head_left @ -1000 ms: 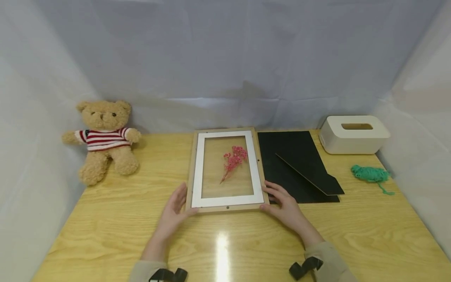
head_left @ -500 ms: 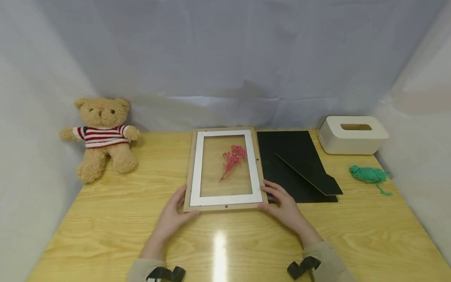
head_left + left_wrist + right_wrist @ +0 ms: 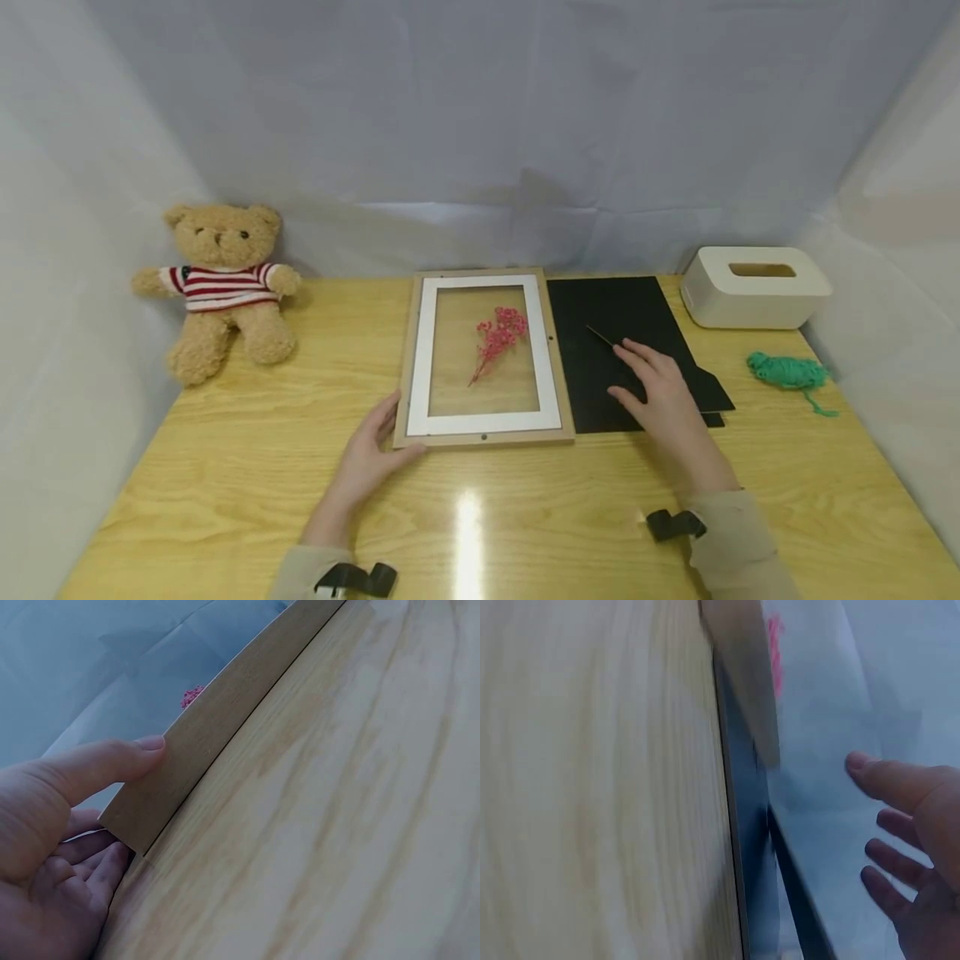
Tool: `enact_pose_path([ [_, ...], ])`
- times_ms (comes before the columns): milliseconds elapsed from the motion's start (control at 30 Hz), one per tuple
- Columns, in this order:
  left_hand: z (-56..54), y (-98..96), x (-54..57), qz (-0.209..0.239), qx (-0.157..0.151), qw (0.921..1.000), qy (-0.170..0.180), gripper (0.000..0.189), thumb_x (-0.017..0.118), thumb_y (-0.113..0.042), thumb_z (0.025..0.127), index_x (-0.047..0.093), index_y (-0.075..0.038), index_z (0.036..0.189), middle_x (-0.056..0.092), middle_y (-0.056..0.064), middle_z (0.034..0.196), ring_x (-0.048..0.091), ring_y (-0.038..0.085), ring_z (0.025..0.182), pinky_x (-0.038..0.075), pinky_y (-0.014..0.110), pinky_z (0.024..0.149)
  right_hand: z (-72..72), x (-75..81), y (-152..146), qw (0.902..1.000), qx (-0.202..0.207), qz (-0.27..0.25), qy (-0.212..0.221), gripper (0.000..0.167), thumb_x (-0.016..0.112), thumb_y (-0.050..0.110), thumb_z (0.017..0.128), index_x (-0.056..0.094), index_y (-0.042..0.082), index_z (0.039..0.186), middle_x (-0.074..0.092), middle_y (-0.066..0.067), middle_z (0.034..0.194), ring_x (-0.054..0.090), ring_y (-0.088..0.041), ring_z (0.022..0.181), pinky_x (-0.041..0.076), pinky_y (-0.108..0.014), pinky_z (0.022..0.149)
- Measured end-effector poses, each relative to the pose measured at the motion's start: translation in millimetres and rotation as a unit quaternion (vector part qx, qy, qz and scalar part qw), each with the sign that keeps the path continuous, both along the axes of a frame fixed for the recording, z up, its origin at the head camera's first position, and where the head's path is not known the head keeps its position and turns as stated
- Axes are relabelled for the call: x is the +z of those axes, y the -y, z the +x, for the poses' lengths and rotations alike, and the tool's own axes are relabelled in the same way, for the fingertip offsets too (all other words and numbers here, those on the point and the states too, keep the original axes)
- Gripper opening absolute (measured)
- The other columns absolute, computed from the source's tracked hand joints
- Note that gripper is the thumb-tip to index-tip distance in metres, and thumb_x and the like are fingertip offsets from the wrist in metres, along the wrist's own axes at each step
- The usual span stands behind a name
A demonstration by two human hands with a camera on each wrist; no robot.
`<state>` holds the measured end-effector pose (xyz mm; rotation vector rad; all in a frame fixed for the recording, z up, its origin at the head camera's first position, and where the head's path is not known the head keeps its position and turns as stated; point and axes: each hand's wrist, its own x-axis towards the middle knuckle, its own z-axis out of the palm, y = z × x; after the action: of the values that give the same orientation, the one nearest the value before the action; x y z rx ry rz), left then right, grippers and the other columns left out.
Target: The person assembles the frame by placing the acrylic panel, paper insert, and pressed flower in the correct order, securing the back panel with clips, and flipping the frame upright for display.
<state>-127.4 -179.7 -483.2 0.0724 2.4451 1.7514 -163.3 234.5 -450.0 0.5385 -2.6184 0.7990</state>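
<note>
A wooden picture frame (image 3: 483, 438) with a white mat lies flat in the middle of the table, and a sprig of pink dried flowers (image 3: 501, 333) shows inside its opening. My left hand (image 3: 369, 450) holds the frame's near left corner. The left wrist view shows its thumb (image 3: 142, 750) against the front edge and the fingers around the corner. To the right lies a black backing board (image 3: 600, 308) with a stand leg (image 3: 708, 390) raised at a slant. Over this board hovers my right hand (image 3: 667, 408), fingers spread and holding nothing.
At the far left a teddy bear (image 3: 228, 287) in a striped sweater sits against the white cloth. A white tissue box (image 3: 757, 287) stands at the back right, with a bundle of green yarn (image 3: 787, 371) in front of it.
My right hand has left the frame's near right corner and moved right, over the black backing board. The left hand stays at its corner, and the frame has not visibly moved.
</note>
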Motion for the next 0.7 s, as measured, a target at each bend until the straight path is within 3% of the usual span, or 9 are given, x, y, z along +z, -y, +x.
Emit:
enact_pose_path([
  [133,-0.7,0.4,-0.7,0.001,0.0,1.0,-0.005,0.092,0.083,-0.015,0.075,0.028,-0.005,0.149,0.025,0.02,0.152,0.031,0.037,0.135,0.027,0.042,0.111,-5.0,-0.1,-28,0.9986,-0.044,0.023,-0.016,0.06,0.077,0.01,0.081,0.051,-0.001,0.134,0.047,-0.023,0.135,0.042,-0.045,0.119,0.037,-0.059,0.095],
  [333,-1.9,1.1,-0.6,-0.002,-0.002,1.0,-0.007,0.092,0.082,-0.016,0.076,0.028,-0.005,0.149,0.027,0.021,0.151,0.032,0.038,0.135,0.027,0.043,0.111,-1.9,-4.0,-57,0.9915,-0.112,0.038,0.054,0.072,0.075,0.031,0.083,0.044,-0.002,0.139,0.04,-0.029,0.139,0.035,-0.054,0.119,0.028,-0.066,0.097],
  [500,-1.4,1.5,0.0,-0.003,-0.001,1.0,-0.008,0.092,0.083,-0.015,0.075,0.028,-0.005,0.149,0.027,0.021,0.151,0.033,0.038,0.134,0.028,0.042,0.11,-0.2,-9.5,-71,0.9859,-0.123,0.01,0.113,0.083,0.072,0.044,0.084,0.037,-0.003,0.143,0.035,-0.03,0.142,0.029,-0.055,0.124,0.023,-0.068,0.099],
  [700,-0.8,1.4,-0.4,-0.001,-0.001,0.9999,-0.012,0.093,0.083,-0.014,0.075,0.028,-0.004,0.149,0.028,0.021,0.151,0.034,0.038,0.134,0.028,0.041,0.11,-0.4,-18.0,-79,0.98,-0.131,-0.013,0.149,0.087,0.071,0.048,0.083,0.035,-0.004,0.144,0.035,-0.033,0.14,0.028,-0.054,0.126,0.025,-0.068,0.097],
])
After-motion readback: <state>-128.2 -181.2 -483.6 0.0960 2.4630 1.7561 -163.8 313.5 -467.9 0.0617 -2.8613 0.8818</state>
